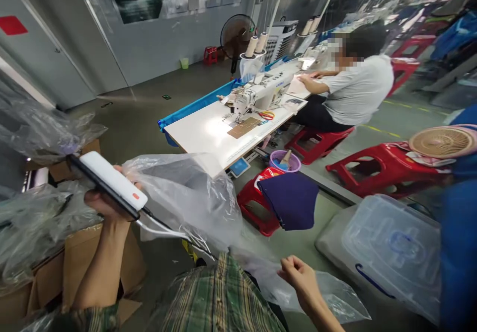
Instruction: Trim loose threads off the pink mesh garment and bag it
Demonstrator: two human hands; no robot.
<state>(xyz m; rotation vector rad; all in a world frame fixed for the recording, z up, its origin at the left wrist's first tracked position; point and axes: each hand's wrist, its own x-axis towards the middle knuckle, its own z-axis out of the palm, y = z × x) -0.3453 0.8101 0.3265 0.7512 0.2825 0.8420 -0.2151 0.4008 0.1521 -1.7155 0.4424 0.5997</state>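
On the left, my left hand point(106, 205) is closed around a dark phone point(100, 188) with a white power bank point(114, 179) lying along it. A black and a white cable point(167, 230) run from its lower end toward my waist. Clear plastic sheeting point(194, 198) hangs just right of this hand; whether the fingers grip it too, I cannot tell. Low at the right, my right hand point(298, 275) is curled into a loose fist, its inside hidden. More clear plastic point(335, 297) spreads behind and below that fist.
Ahead stands a white sewing table point(197, 128) with a sewing machine point(257, 93) and scissors. A person point(357, 83) sits working beyond it. Red stools point(383, 168), one under dark purple cloth point(290, 198), and a lidded clear bin point(391, 252) stand right. Cardboard boxes point(85, 262) lie left.
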